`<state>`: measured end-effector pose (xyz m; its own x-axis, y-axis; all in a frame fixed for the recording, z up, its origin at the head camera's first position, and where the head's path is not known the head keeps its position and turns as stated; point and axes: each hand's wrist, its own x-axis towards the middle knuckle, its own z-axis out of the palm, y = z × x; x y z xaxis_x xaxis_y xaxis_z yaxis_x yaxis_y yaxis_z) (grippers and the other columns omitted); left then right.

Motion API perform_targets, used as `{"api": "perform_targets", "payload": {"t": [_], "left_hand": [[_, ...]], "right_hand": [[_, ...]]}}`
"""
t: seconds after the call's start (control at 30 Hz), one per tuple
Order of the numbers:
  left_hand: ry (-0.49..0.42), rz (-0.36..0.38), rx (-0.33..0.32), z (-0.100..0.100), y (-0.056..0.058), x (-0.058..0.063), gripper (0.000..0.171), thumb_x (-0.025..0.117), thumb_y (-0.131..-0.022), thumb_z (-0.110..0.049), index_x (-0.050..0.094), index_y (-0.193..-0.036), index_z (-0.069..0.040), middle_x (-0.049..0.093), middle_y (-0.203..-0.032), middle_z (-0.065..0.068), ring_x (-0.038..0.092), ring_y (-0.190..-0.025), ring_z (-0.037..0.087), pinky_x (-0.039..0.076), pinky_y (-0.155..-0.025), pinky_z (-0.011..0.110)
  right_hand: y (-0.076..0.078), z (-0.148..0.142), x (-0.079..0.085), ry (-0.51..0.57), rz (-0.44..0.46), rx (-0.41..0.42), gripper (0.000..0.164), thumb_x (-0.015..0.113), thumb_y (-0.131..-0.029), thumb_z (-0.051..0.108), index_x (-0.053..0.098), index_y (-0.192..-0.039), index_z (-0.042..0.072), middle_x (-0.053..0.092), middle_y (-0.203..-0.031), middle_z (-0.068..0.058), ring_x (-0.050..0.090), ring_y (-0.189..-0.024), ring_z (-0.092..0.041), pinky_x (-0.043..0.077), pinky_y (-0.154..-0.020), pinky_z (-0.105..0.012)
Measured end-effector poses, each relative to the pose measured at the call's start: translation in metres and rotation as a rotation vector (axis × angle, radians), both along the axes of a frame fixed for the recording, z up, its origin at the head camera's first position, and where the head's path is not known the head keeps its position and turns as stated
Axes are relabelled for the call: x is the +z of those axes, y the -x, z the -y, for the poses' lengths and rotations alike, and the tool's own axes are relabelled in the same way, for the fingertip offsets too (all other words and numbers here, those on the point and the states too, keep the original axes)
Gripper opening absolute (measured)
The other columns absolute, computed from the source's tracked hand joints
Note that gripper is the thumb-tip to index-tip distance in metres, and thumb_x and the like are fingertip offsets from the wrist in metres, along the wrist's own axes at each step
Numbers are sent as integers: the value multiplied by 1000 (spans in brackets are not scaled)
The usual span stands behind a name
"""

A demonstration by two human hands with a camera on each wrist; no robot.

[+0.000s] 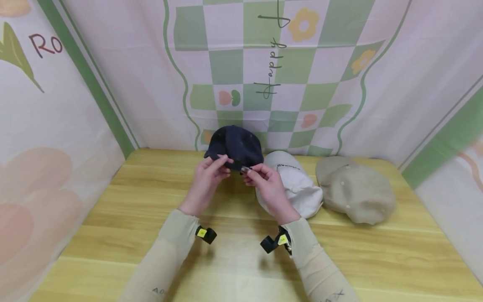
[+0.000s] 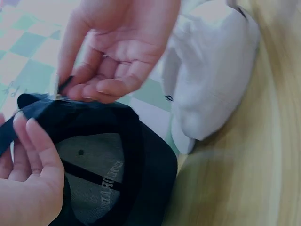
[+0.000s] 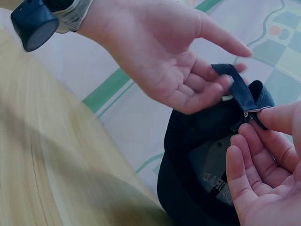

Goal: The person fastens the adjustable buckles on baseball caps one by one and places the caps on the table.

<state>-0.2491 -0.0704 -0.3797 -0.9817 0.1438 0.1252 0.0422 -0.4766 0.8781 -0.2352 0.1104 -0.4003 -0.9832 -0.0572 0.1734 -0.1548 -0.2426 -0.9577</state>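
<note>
A dark navy cap (image 1: 241, 140) is held up above the back of the wooden table, its hollow inside facing my wrists. My right hand (image 1: 271, 186) pinches the metal buckle (image 3: 257, 110) of the cap's rear strap between thumb and forefinger. From the buckle runs the loose dark strap (image 3: 241, 90), its end among the curled fingertips of my left hand (image 1: 203, 184). The left thumb stands apart from the strap in the right wrist view. Printed lettering shows inside the cap (image 2: 89, 155) in the left wrist view.
A white cap (image 1: 294, 184) lies just right of my right hand. Beyond it lies a beige cap (image 1: 352, 191). The table (image 1: 241, 268) meets a patterned cloth wall (image 1: 260, 67) behind the caps, with cloth on both sides.
</note>
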Motion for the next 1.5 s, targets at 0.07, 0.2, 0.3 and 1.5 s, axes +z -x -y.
{"api": "perform_targets", "payload": {"t": [0.07, 0.2, 0.3, 1.5], "left_hand": [[-36, 11, 5, 2, 1, 3, 21, 58, -105, -14, 69, -88, -7, 71, -91, 5, 60, -74, 13, 54, -73, 24], [-56, 12, 1, 5, 2, 6, 29, 55, -107, -20, 68, -85, -8, 70, -89, 5, 58, -74, 15, 53, -72, 24], [-76, 22, -4, 6, 2, 5, 28, 51, -109, -24, 66, -91, -7, 70, -89, 7, 58, -74, 16, 52, -72, 25], [-188, 42, 98, 10, 1, 3, 22, 46, -111, -20, 56, -101, -2, 57, -93, 5, 57, -77, 15, 54, -77, 25]], "right_hand": [[0, 0, -1, -1, -2, -4, 8, 60, -101, -1, 62, -93, -3, 69, -90, -16, 66, -79, -19, 57, -75, -27], [1, 0, 0, 0, -11, -16, 8, 61, -101, -1, 62, -93, -2, 70, -92, -21, 67, -80, -20, 57, -75, -27], [0, -1, 1, -3, -24, -21, 8, 62, -100, 0, 63, -93, -1, 68, -96, -27, 67, -81, -23, 58, -75, -28], [-3, -17, 13, -26, -70, -57, 20, 54, -100, -4, 52, -83, 5, 61, -110, -8, 43, -73, -18, 34, -63, -22]]}}
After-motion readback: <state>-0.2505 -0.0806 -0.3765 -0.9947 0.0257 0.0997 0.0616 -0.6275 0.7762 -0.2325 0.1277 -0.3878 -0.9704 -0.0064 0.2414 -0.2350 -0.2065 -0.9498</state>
